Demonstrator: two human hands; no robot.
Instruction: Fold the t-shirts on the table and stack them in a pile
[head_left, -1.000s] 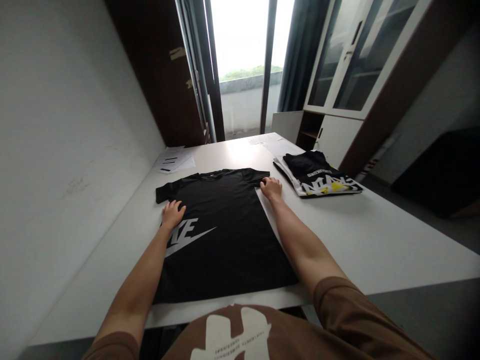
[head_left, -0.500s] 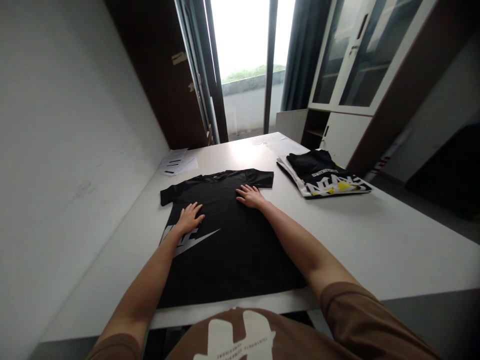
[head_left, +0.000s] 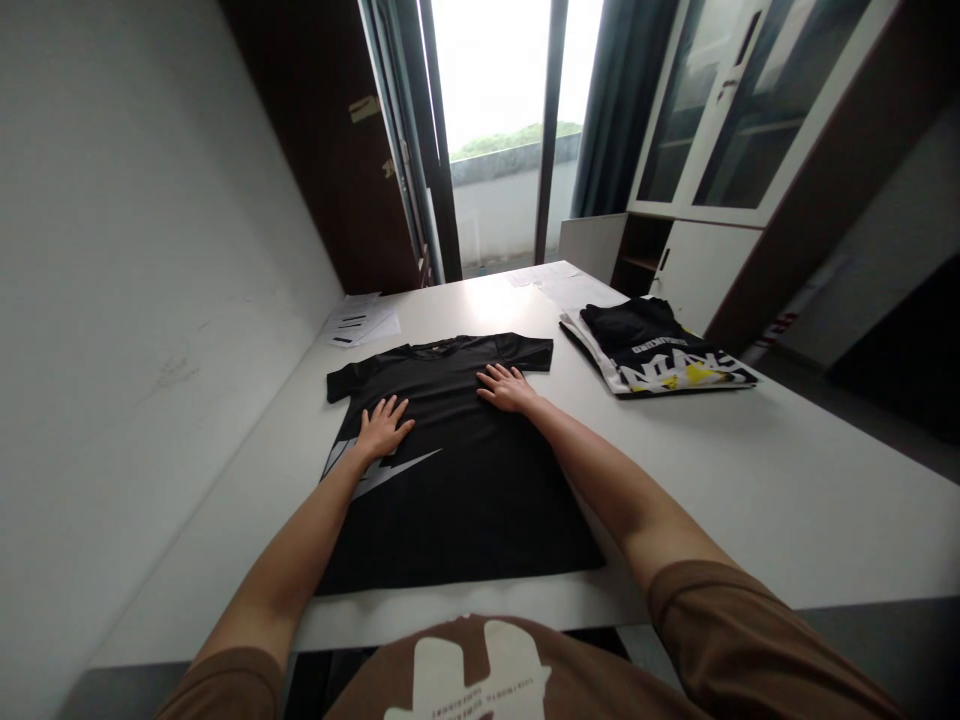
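A black T-shirt point(head_left: 457, 500) with a grey print lies spread flat on the white table point(head_left: 720, 480), its collar toward the window and its hem near the front edge. My left hand point(head_left: 384, 428) rests on the left side of the shirt, fingers spread, partly covering the print. On the right side of the chest, below the sleeve, my right hand point(head_left: 507, 387) lies flat with its fingers apart. Neither hand grips the cloth.
A stack of folded shirts point(head_left: 660, 350), the top one black with white and yellow print, sits at the right. Papers point(head_left: 364, 322) lie by the left wall, and more sheets point(head_left: 555, 285) at the far end. A cabinet point(head_left: 697, 250) stands behind.
The shirt has slid slightly away from me, leaving its hem farther from the table's front edge. Both hands stay flat on it. The view has shifted a little.
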